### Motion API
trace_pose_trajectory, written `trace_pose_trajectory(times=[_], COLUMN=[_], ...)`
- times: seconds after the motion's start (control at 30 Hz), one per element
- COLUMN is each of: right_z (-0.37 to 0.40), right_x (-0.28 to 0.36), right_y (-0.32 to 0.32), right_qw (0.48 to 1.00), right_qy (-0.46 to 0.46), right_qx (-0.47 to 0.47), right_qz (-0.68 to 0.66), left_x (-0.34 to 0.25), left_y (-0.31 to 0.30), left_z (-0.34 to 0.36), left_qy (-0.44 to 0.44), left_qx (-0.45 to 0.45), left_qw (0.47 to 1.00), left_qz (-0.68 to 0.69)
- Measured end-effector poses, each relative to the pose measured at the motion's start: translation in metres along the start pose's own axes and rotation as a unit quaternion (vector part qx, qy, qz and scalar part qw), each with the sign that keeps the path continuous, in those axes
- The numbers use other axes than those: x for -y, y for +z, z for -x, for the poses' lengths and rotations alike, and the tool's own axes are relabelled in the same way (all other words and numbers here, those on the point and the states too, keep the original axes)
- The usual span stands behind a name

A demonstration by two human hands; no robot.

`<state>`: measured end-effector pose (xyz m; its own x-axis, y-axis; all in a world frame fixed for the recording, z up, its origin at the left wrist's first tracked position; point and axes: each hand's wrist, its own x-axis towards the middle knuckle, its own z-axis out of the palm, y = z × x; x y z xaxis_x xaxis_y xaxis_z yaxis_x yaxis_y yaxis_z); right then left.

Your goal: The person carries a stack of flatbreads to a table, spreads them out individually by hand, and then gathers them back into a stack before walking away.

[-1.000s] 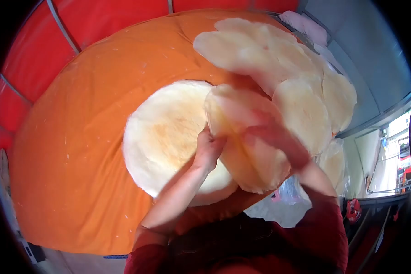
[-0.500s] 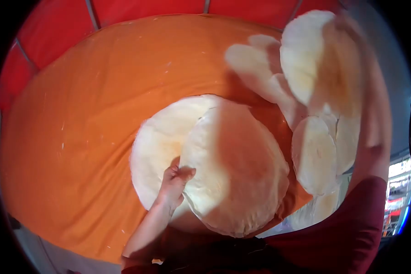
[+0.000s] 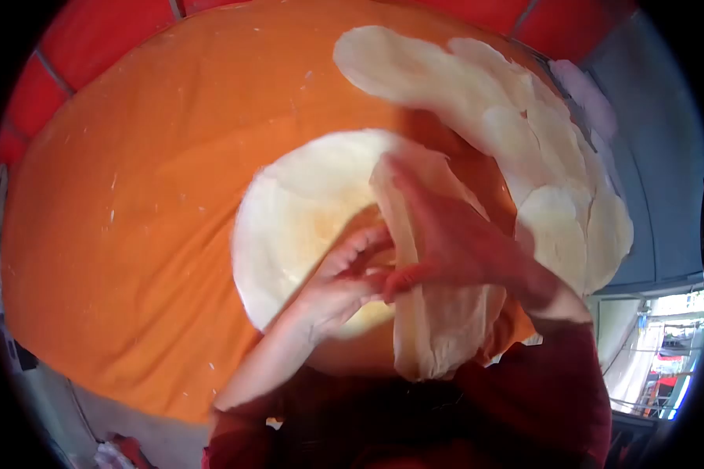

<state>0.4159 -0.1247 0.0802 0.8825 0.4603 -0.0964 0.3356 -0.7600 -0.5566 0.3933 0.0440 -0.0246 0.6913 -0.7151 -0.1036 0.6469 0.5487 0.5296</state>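
Note:
A large round flatbread [image 3: 289,211], thin and pale, lies on the orange cloth. Over its right half rests a second flatbread [image 3: 411,336], folded into a narrower shape with a raised crease along its left side. My left hand [image 3: 340,285] is beside that crease, fingers curled but apart from the thumb. My right hand [image 3: 454,234] reaches across the folded flatbread with thumb and fingers spread, slightly blurred. It covers the middle of the fold. The two hands nearly meet at the crease, and whether they touch cannot be made out.
An orange cloth [image 3: 149,203] covers the broad round surface. Several overlapping flatbreads [image 3: 547,148] spread along its right side. A red panelled wall [image 3: 117,39] curves behind, and a grey surface [image 3: 641,172] stands at the right.
My right hand has come from the far right to the middle. The upper flatbread, spread flat and pinched at its edge by my left hand before, is now folded. My left hand has shifted right and loosened.

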Motion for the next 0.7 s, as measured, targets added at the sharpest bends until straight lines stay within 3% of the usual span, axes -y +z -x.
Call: trace_pose_trajectory(times=[0.03,0.13,0.23,0.27,0.43,0.5,0.57,0.63,0.7], right_z=[0.020,0.050,0.063,0.066,0.075,0.081,0.093,0.110,0.128], right_x=[0.003,-0.019,-0.032,-0.035,-0.047,-0.054,-0.096,-0.191,-0.188], right_y=[0.004,0.038,0.055,0.058,0.067,0.065,0.085,0.131,0.038], right_qw=[0.998,0.979,0.972,0.959,0.832,0.835,0.826,0.797,0.894], right_qy=[0.003,0.033,0.065,0.072,0.156,0.203,0.171,0.052,0.164], right_qx=[0.009,-0.070,-0.137,-0.132,-0.091,-0.091,-0.107,-0.139,-0.197], right_qz=[-0.064,-0.187,-0.180,-0.239,-0.525,-0.503,-0.526,-0.585,-0.368], left_x=[0.004,0.012,0.024,0.027,0.031,0.025,0.025,0.032,0.032], left_y=[0.003,0.019,0.022,0.022,0.022,0.016,0.015,-0.004,-0.019], left_z=[-0.006,-0.019,-0.024,-0.025,-0.020,-0.014,-0.007,-0.001,0.006], left_qy=[-0.002,-0.007,0.017,0.023,0.006,0.010,0.041,0.045,0.049], left_qx=[0.022,-0.024,-0.042,-0.044,-0.143,-0.176,-0.228,-0.281,-0.311], left_qw=[1.000,0.996,0.990,0.988,0.969,0.972,0.956,0.928,0.936], left_qz=[-0.021,-0.082,-0.134,-0.143,-0.200,-0.157,-0.182,-0.242,-0.160])
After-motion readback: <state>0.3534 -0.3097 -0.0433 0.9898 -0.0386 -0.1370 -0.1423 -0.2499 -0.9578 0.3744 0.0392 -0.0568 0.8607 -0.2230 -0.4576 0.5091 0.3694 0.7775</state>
